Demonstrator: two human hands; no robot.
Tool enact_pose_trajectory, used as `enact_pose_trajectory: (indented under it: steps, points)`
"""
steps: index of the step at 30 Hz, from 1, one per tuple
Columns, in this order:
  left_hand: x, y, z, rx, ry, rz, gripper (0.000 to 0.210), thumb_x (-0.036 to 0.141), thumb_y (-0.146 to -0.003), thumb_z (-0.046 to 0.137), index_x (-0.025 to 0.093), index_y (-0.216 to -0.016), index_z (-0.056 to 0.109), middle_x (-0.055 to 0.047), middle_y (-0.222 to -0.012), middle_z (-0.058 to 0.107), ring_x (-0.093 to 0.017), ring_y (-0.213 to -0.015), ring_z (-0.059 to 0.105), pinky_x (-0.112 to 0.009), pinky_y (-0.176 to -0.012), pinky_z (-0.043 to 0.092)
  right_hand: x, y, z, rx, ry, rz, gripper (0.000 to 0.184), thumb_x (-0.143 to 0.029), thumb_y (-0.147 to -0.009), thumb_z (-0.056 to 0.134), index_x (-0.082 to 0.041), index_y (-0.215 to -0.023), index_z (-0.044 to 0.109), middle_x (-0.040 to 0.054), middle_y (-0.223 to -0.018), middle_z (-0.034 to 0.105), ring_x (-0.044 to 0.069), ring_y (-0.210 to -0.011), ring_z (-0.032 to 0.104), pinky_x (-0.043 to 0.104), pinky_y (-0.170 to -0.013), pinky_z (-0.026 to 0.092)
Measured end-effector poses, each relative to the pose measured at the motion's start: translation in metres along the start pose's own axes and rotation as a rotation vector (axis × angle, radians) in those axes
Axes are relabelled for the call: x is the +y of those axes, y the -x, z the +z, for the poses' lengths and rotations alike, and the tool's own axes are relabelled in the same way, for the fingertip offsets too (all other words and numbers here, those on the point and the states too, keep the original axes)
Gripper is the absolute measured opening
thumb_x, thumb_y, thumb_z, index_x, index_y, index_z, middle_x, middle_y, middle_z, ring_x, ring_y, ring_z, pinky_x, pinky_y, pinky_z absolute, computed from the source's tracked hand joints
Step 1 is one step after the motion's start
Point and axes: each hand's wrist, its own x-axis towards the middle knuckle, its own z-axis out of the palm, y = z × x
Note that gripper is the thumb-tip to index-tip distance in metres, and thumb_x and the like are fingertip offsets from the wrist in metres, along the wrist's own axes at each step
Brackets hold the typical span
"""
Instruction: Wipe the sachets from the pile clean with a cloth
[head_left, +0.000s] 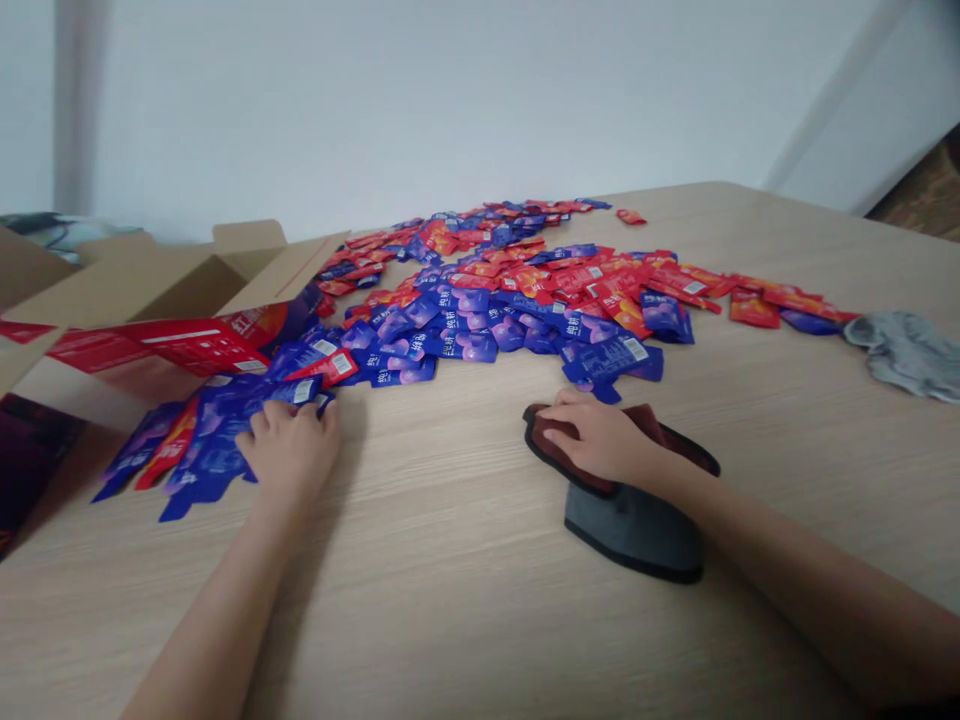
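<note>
My left hand (pixel 292 440) lies over the near edge of a pile of blue packets (pixel 217 440), its fingers apart and bent down onto them. What its fingertips touch underneath is partly hidden. On the right, my right hand (pixel 600 435) is closed on a dark red, black-edged fabric pad (pixel 574 468), with the thumb across its surface. Under that pad lies a grey fabric piece (pixel 637 530), also edged in black. Just beyond my right hand are several loose blue packets (pixel 611 360).
An open cardboard box (pixel 172 285) with printed flaps stands at the left. Red packets (pixel 577 285) and blue ones spread in heaps across the far half of the wooden table (pixel 435 560). A crumpled grey cloth (pixel 911 355) lies at the right. Behind is a pale wall (pixel 480 100).
</note>
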Motion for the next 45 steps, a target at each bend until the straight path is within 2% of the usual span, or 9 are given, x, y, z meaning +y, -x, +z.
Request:
enact_pose_trajectory:
  steps: [2, 5, 10, 15, 19, 29, 34, 40, 45]
  points:
    - [0.022, -0.001, -0.015, 0.042, 0.032, 0.09, 0.052, 0.041, -0.097, 0.027, 0.01, -0.094, 0.069, -0.023, -0.105, 0.057, -0.041, -0.103, 0.053, -0.054, -0.079, 0.042, 0.007, 0.004, 0.002, 0.037, -0.017, -0.016, 0.022, -0.025, -0.091, 0.049, -0.02, -0.099, 0.069, 0.006, -0.099, 0.061, 0.02, -0.096, 0.057, 0.033, -0.085, 0.042]
    - [0.075, -0.007, -0.031, -0.043, 0.18, 0.45, 0.041, 0.03, -0.095, 0.03, 0.014, -0.091, 0.068, -0.015, -0.095, 0.059, -0.031, -0.094, 0.057, -0.044, -0.08, 0.045, 0.012, 0.011, 0.0, 0.055, -0.053, -0.047, 0.022, -0.025, -0.091, 0.05, -0.021, -0.101, 0.068, 0.0056, -0.101, 0.061, 0.02, -0.097, 0.056, 0.033, -0.086, 0.043]
    - [0.192, -0.029, -0.037, -0.086, 0.313, 0.862, 0.042, 0.024, -0.093, 0.045, 0.025, -0.134, 0.05, -0.005, -0.139, 0.05, -0.023, -0.124, 0.045, -0.037, -0.101, 0.038, 0.016, 0.021, -0.02, 0.049, -0.06, -0.016, 0.022, -0.025, -0.092, 0.047, -0.02, -0.099, 0.067, 0.0055, -0.102, 0.061, 0.019, -0.092, 0.058, 0.033, -0.084, 0.043]
    - [0.29, -0.052, -0.026, -0.122, 0.368, 1.04, 0.048, 0.029, -0.095, 0.047, 0.026, -0.142, 0.042, -0.004, -0.151, 0.04, -0.026, -0.131, 0.038, -0.044, -0.102, 0.036, 0.026, 0.028, -0.027, -0.05, 0.034, 0.039, 0.022, -0.024, -0.091, 0.046, -0.019, -0.094, 0.067, 0.0072, -0.101, 0.061, 0.019, -0.088, 0.059, 0.032, -0.078, 0.042]
    - [0.323, -0.066, -0.012, -0.148, 0.358, 1.043, 0.039, 0.024, -0.096, 0.042, 0.021, -0.134, 0.054, -0.008, -0.14, 0.051, -0.028, -0.122, 0.044, -0.044, -0.097, 0.039, 0.029, 0.028, -0.022, -0.052, 0.06, 0.059, 0.023, -0.025, -0.091, 0.046, -0.02, -0.096, 0.067, 0.0066, -0.101, 0.061, 0.02, -0.089, 0.059, 0.031, -0.075, 0.042]
    - [0.351, -0.098, -0.014, -0.226, 0.291, 1.063, 0.071, 0.049, -0.081, 0.067, 0.028, -0.144, 0.042, -0.014, -0.136, 0.052, -0.039, -0.124, 0.038, -0.06, -0.1, 0.029, 0.027, 0.026, -0.011, 0.031, 0.113, 0.046, 0.023, -0.028, -0.091, 0.045, -0.021, -0.098, 0.066, 0.0045, -0.1, 0.061, 0.018, -0.081, 0.059, 0.031, -0.07, 0.041]
    - [0.344, -0.093, -0.021, -0.144, 0.351, 1.087, 0.05, 0.042, -0.083, 0.066, 0.019, -0.127, 0.059, -0.015, -0.124, 0.055, -0.032, -0.115, 0.049, -0.044, -0.098, 0.037, 0.028, 0.026, -0.008, 0.061, 0.129, 0.044, 0.025, -0.028, -0.091, 0.044, -0.021, -0.099, 0.067, 0.0045, -0.1, 0.062, 0.018, -0.081, 0.06, 0.031, -0.071, 0.041]
    - [0.302, -0.104, -0.037, -0.004, 0.489, 0.991, 0.029, 0.023, -0.093, 0.045, 0.012, -0.106, 0.069, -0.012, -0.108, 0.056, -0.022, -0.096, 0.059, -0.032, -0.087, 0.045, 0.029, 0.027, -0.006, 0.067, 0.137, 0.053, 0.024, -0.026, -0.09, 0.047, -0.023, -0.104, 0.066, 0.0053, -0.103, 0.062, 0.019, -0.088, 0.061, 0.031, -0.074, 0.042]
    - [0.225, -0.079, -0.064, 0.113, 0.617, 0.912, 0.035, 0.016, -0.095, 0.036, 0.015, -0.116, 0.064, -0.009, -0.114, 0.057, -0.019, -0.104, 0.058, -0.032, -0.091, 0.046, 0.033, 0.027, -0.006, 0.057, 0.093, 0.059, 0.026, -0.027, -0.091, 0.047, -0.021, -0.106, 0.067, 0.0065, -0.107, 0.062, 0.02, -0.093, 0.061, 0.032, -0.082, 0.043]
